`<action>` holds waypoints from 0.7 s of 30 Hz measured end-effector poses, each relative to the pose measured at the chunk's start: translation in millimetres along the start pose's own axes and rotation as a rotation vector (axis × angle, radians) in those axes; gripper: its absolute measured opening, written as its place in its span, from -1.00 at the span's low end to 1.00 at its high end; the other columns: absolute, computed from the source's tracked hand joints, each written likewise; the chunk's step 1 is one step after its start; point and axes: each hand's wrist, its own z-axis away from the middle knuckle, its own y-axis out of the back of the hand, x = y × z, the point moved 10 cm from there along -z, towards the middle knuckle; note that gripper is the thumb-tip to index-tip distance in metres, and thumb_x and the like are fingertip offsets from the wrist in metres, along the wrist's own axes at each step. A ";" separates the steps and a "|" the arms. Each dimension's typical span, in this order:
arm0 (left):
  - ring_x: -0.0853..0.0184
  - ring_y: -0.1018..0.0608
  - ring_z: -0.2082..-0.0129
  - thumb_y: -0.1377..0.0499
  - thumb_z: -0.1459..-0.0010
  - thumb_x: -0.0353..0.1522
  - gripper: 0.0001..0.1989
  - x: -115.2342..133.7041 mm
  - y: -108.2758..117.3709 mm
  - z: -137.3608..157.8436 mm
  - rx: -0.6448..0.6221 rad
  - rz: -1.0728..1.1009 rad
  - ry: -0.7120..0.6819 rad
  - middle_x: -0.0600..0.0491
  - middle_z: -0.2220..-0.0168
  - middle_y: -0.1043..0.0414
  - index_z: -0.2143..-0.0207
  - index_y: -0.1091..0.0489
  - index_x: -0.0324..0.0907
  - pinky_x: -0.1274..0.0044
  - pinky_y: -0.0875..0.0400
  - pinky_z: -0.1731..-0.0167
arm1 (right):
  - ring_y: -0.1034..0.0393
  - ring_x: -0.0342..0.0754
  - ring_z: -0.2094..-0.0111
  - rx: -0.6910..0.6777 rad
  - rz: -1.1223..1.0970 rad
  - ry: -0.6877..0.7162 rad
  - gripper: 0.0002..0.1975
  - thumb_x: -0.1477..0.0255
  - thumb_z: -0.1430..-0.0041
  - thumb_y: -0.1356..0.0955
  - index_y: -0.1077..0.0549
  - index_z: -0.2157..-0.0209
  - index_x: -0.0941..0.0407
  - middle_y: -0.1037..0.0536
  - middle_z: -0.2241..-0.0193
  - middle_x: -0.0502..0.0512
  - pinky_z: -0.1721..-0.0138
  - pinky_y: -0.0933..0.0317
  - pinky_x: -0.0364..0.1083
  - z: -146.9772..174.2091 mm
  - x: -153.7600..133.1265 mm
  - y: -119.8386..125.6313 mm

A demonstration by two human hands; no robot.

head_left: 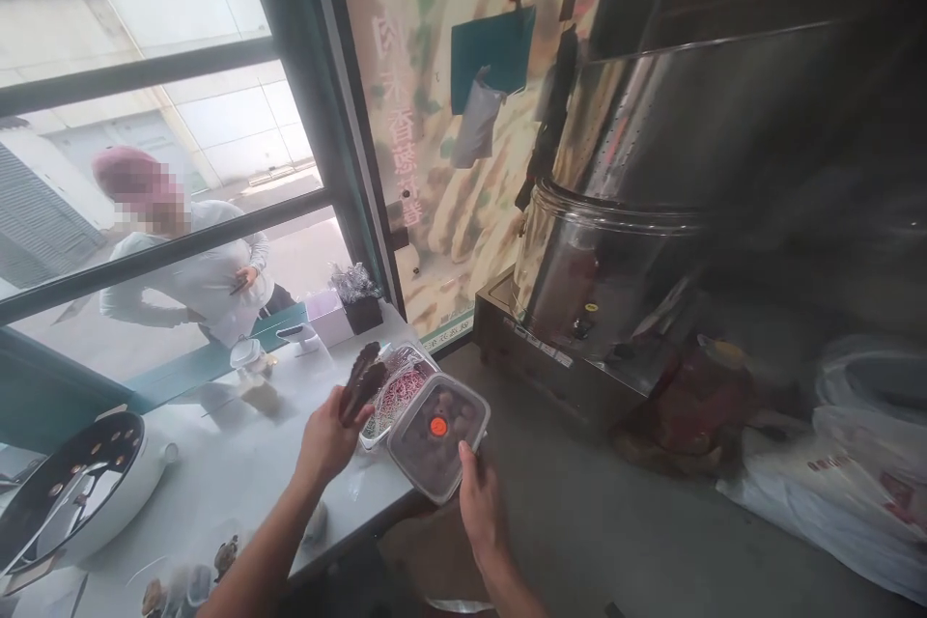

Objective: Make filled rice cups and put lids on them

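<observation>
My left hand (329,439) is closed on dark tongs (362,379), held up above the white counter (238,463). My right hand (478,502) grips the near edge of a clear lidded plastic box (438,435) with dark round food inside and an orange sticker on its lid. The box hangs past the counter's right edge. Just behind it lies a clear tray with a pink-and-white patterned wrap (398,388).
A white cooker with a dark pan (72,492) sits at the counter's left. Small cups (250,362) and a dark holder (360,304) stand near the window. A person in white stands outside. A large steel drum (652,212) and white bags (855,463) fill the right.
</observation>
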 end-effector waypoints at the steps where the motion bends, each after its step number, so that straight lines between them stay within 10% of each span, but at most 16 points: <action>1: 0.17 -0.63 0.19 -0.14 -0.41 -0.14 -0.80 -16.7 5.4 -10.9 0.017 -0.072 0.054 0.01 0.22 -0.62 0.09 -0.33 -0.05 0.45 -0.32 0.24 | -0.38 0.36 -0.30 0.014 0.019 -0.015 -0.26 -0.14 -0.25 -0.34 -0.55 -0.13 0.19 -0.58 -0.19 0.39 -0.39 -0.15 0.25 -0.1 2.6 -1.0; 7: 0.04 -0.67 0.07 -0.29 -0.27 -0.25 -0.76 -62.4 -58.7 -52.2 -0.109 -0.185 0.154 -0.11 0.10 -0.65 0.07 -0.38 -0.10 0.39 -0.38 0.16 | -0.27 0.30 -0.40 0.110 0.024 -0.100 -0.12 -0.23 -0.19 -0.33 -0.39 -0.29 0.13 -0.44 -0.34 0.29 -0.38 -0.21 0.15 12.8 19.2 4.6; 12: -0.01 -0.57 -0.17 -0.25 -0.23 -0.42 -0.69 -57.9 -112.3 -59.0 -0.110 -0.206 0.151 -0.26 -0.14 -0.51 -0.02 -0.36 -0.21 0.34 -0.39 -0.05 | -0.47 0.35 -0.10 0.169 0.011 -0.289 0.03 -0.36 -0.06 -0.26 -0.37 -0.24 0.20 -0.54 -0.14 0.36 0.05 -0.45 0.18 26.9 54.4 20.2; 21: 0.06 -0.68 0.07 -0.10 -0.28 -0.48 -0.73 -95.8 -92.7 -81.9 -0.188 -0.167 0.215 -0.21 0.07 -0.64 -0.03 -0.34 -0.18 0.39 -0.40 0.15 | -0.54 0.23 0.12 0.211 -0.079 -0.361 -0.08 -0.38 0.02 -0.33 -0.43 -0.07 0.09 -0.55 0.14 0.14 0.28 -0.44 0.09 27.5 85.9 35.3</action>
